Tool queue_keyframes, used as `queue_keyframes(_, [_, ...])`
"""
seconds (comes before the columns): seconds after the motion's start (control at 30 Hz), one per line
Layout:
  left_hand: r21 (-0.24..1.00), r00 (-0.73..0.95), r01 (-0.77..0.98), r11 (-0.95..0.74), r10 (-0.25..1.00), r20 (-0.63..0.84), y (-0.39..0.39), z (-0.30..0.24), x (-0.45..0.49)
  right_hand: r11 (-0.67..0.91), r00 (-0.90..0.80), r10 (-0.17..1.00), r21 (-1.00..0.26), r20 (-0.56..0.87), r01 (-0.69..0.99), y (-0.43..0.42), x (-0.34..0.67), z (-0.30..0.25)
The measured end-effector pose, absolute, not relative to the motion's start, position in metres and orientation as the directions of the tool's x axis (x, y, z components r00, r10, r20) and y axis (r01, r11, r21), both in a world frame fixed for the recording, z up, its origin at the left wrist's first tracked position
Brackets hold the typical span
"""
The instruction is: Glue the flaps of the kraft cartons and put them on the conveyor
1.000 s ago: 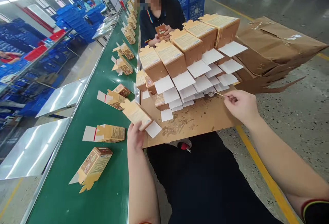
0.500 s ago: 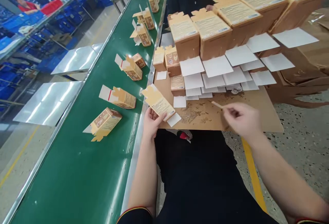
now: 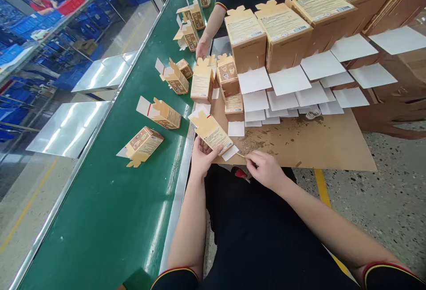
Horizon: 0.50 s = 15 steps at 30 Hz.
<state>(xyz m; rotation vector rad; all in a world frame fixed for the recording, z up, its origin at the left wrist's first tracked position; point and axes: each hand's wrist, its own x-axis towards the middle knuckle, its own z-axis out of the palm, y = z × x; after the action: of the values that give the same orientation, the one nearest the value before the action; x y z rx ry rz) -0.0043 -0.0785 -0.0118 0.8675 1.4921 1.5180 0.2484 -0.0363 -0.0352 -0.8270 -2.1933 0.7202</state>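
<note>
My left hand (image 3: 203, 156) is closed around a small printed carton (image 3: 215, 137), tilted, its scalloped tan flaps pointing up and left. A white flap (image 3: 230, 153) sticks out at its lower end. My right hand (image 3: 265, 169) pinches a thin, pale wooden stick (image 3: 241, 155), whose tip is at that white flap; whether it touches cannot be made out. Both hands are over the near edge of a stained cardboard sheet (image 3: 319, 143).
Cartons with white flaps stand stacked on the cardboard, the largest row (image 3: 282, 50) at the back. Left runs a green conveyor (image 3: 133, 219) carrying several open cartons (image 3: 166, 114). Across from me, a co-worker's hand (image 3: 203, 48) is near another carton (image 3: 201, 86).
My right hand has moved left, bringing the stick to the carton's white flap. A co-worker's arm has come in over the conveyor edge, and a carton now stands near that hand.
</note>
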Motion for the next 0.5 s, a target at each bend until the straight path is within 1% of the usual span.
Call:
queue_keyframes(0.1, [0.999, -0.422, -0.029, 0.02, 0.906, -0.031, -0.084, -0.018, 0.003, 0.613, -0.45, 0.774, -0.707, 0.446, 0.353, -0.032, 0.267, -0.027])
queue_keyframes(0.23, [0.988, -0.43, 0.154, 0.001, 0.901, 0.066, -0.091, -0.023, 0.012, 0.559, -0.329, 0.826, -0.737, 0.457, 0.379, -0.028, 0.286, -0.018])
queue_keyframes(0.33, [0.966, -0.442, 0.259, -0.001, 0.889, 0.119, -0.095, -0.022, 0.015, 0.538, -0.286, 0.842, -0.749, 0.458, 0.387, -0.028, 0.294, -0.014])
queue_keyframes(0.5, [0.923, -0.465, 0.383, 0.044, 0.872, 0.152, -0.1, -0.024, 0.02, 0.512, -0.244, 0.859, -0.752, 0.45, 0.415, -0.032, 0.301, -0.007])
